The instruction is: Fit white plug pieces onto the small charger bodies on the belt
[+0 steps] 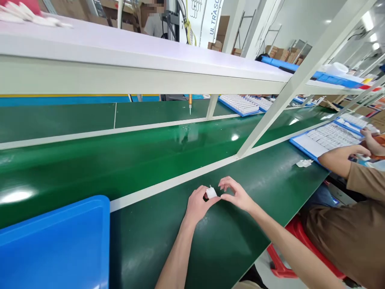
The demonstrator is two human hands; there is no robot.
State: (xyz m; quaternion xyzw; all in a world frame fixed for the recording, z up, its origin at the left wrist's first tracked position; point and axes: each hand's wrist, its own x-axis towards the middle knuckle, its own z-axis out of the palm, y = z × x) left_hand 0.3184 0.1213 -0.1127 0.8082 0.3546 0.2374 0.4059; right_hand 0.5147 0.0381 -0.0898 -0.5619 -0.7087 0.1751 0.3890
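Head view: green bench (210, 241) seen from above, running left to right; both forearms come in from the near edge
Left hand (198, 205): curled shut, fingertips pinching a small white part (211, 192); something dark shows just under the part, too small to name
Right hand (238, 195): half open, fingers arched above the bench; thumb and forefinger tips drawn toward each other just right of the part; no hold on it that I can make out
White part: raised a little off the bench, between the two hands, near the white rail (168, 184); it sits at the left hand's tips and to the left of the right hand; the left hand is the nearer, being on it; long axis seems tilted up toward the far right, though the part is too small to be sure
Blue bin (54, 245): near left corner, well apart from the hands
Conveyor belt (120, 156): beyond the rail, glossy green
Co-worker: a person in a brown sleeve (365, 180) at the far right, hands over a blue tray (300, 144) of white pieces; well apart
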